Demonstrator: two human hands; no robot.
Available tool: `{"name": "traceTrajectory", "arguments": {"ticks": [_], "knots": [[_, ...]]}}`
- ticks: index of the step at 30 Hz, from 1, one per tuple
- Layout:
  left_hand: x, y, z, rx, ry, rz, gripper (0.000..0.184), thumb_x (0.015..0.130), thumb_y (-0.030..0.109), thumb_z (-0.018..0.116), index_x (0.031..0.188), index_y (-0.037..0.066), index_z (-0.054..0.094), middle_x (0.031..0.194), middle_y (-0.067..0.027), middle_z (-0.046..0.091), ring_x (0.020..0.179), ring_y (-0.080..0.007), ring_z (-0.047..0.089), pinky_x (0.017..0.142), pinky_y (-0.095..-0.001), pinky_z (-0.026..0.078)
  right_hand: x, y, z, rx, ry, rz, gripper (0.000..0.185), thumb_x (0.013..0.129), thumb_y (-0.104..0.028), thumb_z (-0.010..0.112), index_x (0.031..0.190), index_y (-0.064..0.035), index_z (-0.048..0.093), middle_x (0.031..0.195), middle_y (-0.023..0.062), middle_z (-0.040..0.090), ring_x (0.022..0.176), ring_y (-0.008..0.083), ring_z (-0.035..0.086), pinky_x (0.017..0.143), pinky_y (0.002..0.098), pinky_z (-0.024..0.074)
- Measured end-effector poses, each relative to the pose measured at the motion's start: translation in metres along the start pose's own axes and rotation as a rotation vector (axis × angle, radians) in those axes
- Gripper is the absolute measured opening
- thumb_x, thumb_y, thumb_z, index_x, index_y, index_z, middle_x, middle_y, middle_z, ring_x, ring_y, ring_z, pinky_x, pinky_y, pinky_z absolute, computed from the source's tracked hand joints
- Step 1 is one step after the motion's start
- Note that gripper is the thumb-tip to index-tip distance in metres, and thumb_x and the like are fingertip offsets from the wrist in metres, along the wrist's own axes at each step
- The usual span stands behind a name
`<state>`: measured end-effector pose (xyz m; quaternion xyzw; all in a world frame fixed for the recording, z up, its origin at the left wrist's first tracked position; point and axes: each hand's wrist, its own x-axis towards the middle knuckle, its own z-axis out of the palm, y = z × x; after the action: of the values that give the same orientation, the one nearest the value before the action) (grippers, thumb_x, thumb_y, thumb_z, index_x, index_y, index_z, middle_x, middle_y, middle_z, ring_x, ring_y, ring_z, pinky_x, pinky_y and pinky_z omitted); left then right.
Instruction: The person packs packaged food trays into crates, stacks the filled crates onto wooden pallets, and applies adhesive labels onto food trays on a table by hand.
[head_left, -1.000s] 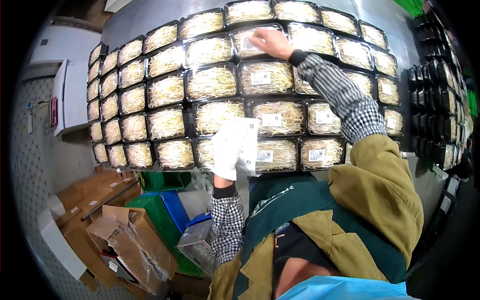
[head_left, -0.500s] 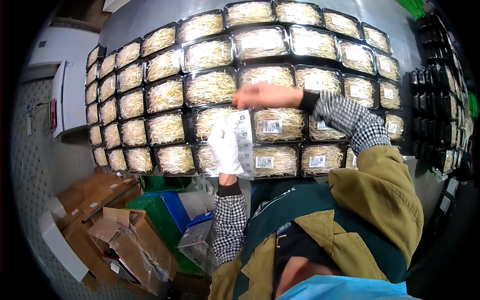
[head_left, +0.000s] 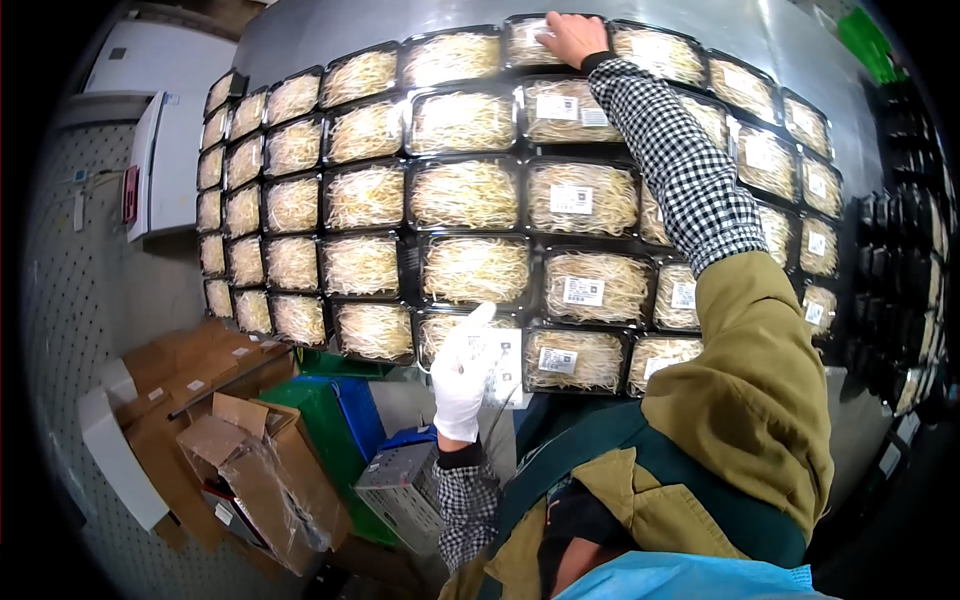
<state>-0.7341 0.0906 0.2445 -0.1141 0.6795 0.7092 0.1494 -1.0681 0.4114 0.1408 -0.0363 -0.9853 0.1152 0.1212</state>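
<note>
Rows of black trays of bean sprouts [head_left: 465,195] under clear film cover the metal table. My left hand [head_left: 462,375], in a white glove, is closed on a sheet of printed labels [head_left: 508,370] at the table's near edge, over the front of an unlabelled tray. My bare right hand [head_left: 578,38] reaches to the far row. Its fingers are apart and touch the top of a far tray of bean sprouts [head_left: 527,45]; whether a label lies under them is hidden. Trays in that column and to its right carry white labels [head_left: 571,199]; those to the left show none.
Stacked black trays [head_left: 900,240] stand at the right. Below the table's near-left edge are cardboard boxes [head_left: 265,480], a green crate [head_left: 335,460] and a grey crate [head_left: 402,490]. A white cabinet [head_left: 170,165] is at the left.
My right hand has moved away from the label sheet to the far row. The left hand with the sheet sits lower in view. Labels now show on nearer trays in the reached column.
</note>
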Motion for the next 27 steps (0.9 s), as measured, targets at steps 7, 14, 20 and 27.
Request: {"name": "traceTrajectory", "arguments": {"ticks": [7,14,20,27], "knots": [[-0.01,-0.005,-0.035,0.04,0.014,0.062,0.017,0.086,0.001,0.054,0.101,-0.003,0.06,0.1,-0.0081,0.063,0.087,-0.0126,0.06,0.081,-0.0241,0.046,-0.027,0.02,0.051,-0.11,0.315,-0.046,0.028,0.087,-0.028,0.051,0.1,-0.0048,0.059,0.083,0.0155,0.063,0.078,0.0297,0.061,0.07,0.0403,0.0481],[-0.016,-0.017,-0.045,0.225,0.211,0.133,0.012,0.084,0.007,0.062,0.086,-0.004,0.065,0.07,-0.0006,0.06,0.062,-0.007,0.05,0.052,-0.024,0.038,-0.271,-0.182,-0.109,1.272,-1.185,-0.105,0.03,0.086,-0.028,0.062,0.103,-0.0023,0.062,0.089,0.0043,0.065,0.081,0.0069,0.057,0.068,0.0233,0.0471],[-0.079,-0.03,-0.131,0.2,-0.32,0.099,0.015,0.078,0.008,0.067,0.09,0.0,0.068,0.08,-0.0036,0.067,0.07,-0.0087,0.06,0.062,-0.0222,0.047,-0.325,-0.195,-0.097,1.325,-0.612,0.188,0.013,0.085,-0.016,0.062,0.087,-0.0031,0.064,0.074,-0.0006,0.062,0.067,0.0059,0.054,0.06,0.0219,0.0435],[-0.131,0.022,-0.303,0.059,0.013,0.181,0.039,0.08,0.011,0.064,0.114,-0.007,0.055,0.104,-0.0133,0.063,0.08,-0.0127,0.061,0.073,-0.0236,0.049,-0.379,-0.282,-0.016,0.401,-0.178,-0.318,0.026,0.083,-0.034,0.059,0.082,-0.0079,0.06,0.071,0.0075,0.06,0.072,0.0249,0.058,0.07,0.0365,0.043]]}}
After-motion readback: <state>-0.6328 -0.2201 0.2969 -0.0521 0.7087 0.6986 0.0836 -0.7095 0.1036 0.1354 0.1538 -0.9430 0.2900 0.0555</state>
